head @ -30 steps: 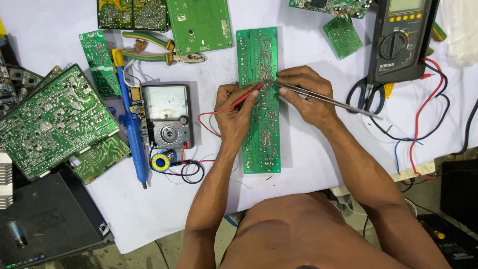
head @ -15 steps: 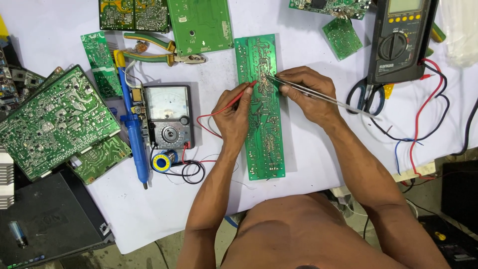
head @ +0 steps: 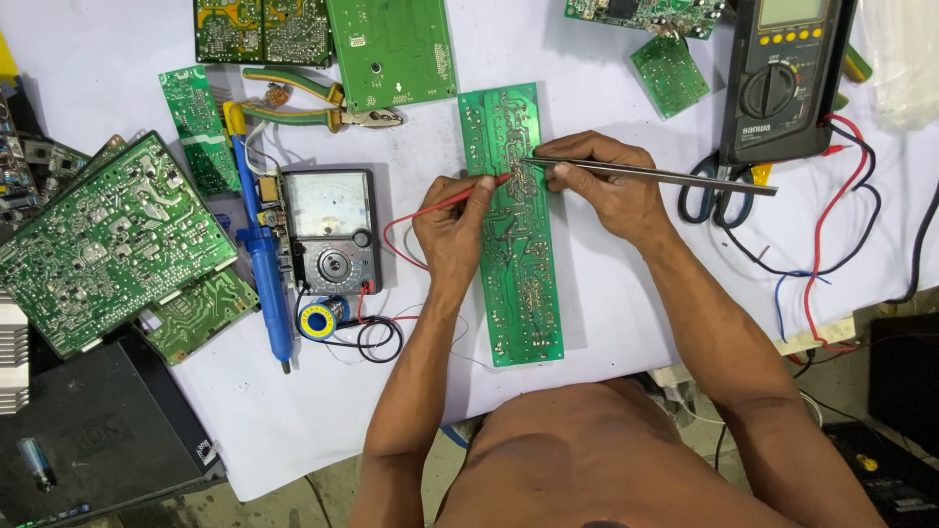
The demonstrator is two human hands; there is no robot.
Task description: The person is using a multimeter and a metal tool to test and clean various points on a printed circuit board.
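Head view, workbench covered in white sheet (head: 606, 323). Item one: long narrow green circuit board (head: 523, 284), lying lengthwise at centre, solder side up. Left hand (head: 455, 230) rests on the board's left edge, fingers pinched around a red probe (head: 469, 196) whose tip touches the board's upper half. Right hand (head: 602, 186) rests on the board's right edge, fingers closed around a slim metal rod-shaped tool (head: 665, 176); its point meets the board just beside the red tip. Item two: analogue meter (head: 331, 230), left of the board, red lead running from it to the probe. Blue-handled soldering iron (head: 264, 264) lies just beside the meter; solder reel (head: 318, 321) below it. Pliers (head: 313, 103) above. Digital multimeter (head: 782, 78) upper right, scissors (head: 719, 191) near it. Several green boards (head: 108, 240) at far left.
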